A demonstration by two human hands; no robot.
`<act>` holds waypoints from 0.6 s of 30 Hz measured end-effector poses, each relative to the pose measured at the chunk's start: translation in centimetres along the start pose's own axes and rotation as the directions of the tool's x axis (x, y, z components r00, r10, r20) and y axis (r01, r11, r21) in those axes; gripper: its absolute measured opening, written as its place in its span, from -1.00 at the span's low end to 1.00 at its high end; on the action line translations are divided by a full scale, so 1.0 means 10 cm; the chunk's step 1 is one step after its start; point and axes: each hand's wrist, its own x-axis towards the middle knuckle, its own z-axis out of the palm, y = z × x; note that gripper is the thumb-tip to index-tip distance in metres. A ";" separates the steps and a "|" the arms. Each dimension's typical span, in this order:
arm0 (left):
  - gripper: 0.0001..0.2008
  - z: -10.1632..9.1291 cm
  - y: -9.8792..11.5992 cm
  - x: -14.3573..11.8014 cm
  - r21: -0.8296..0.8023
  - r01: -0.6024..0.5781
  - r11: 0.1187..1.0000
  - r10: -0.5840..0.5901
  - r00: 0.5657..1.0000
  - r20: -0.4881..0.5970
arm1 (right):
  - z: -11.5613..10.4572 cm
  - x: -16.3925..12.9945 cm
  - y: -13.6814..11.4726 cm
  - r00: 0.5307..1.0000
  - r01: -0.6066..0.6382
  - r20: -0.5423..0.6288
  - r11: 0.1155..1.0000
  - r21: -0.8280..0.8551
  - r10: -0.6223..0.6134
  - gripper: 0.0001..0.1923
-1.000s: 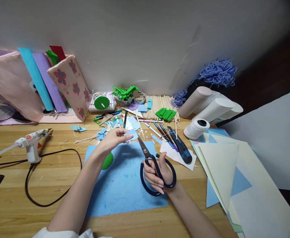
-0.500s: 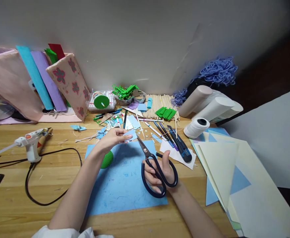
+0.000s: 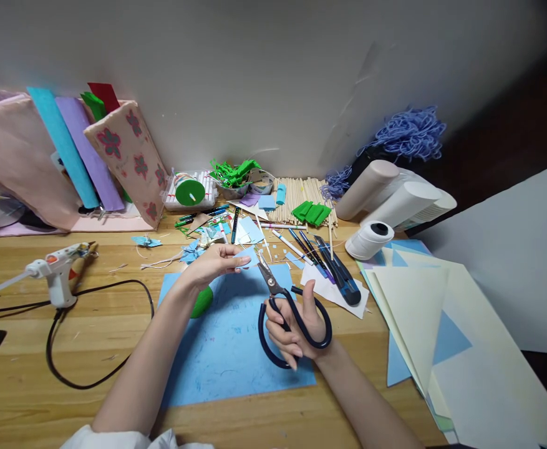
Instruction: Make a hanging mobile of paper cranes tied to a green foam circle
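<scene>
A small piece of light blue paper is pinched between the thumb and fingers of my left hand. My right hand grips a pair of scissors by its large dark handles, with the thumb in one loop and fingers in the other. The parted blades point up and left, their tips at the right edge of the paper. Beneath both hands lies a large blue sheet with faint pen marks. A green rounded object rests on it, partly hidden by my left forearm.
A glue gun with its cord is on the left. Paper scraps, pens and a utility knife lie behind my hands. A thread spool and paper sheets are on the right. Wooden sticks line the wall.
The scissor handles have spread apart and the blades have parted at the paper's edge. My right hand has shifted slightly left; my left hand still pinches the paper.
</scene>
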 end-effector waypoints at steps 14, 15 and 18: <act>-0.71 0.00 0.01 0.00 0.061 0.009 0.998 -0.012 0.999 0.048 | 0.04 0.02 0.04 0.998 0.034 -0.045 0.999 -0.039 -0.036 -0.15; -0.71 0.00 0.00 0.00 0.071 0.006 0.997 -0.010 0.999 0.053 | 0.03 0.03 0.05 0.998 0.039 -0.049 0.999 -0.030 -0.040 -0.17; -0.70 0.00 -0.02 0.01 0.078 -0.003 0.997 -0.001 0.998 0.056 | 0.02 0.05 0.09 0.995 0.057 -0.080 0.998 -0.024 -0.058 -0.23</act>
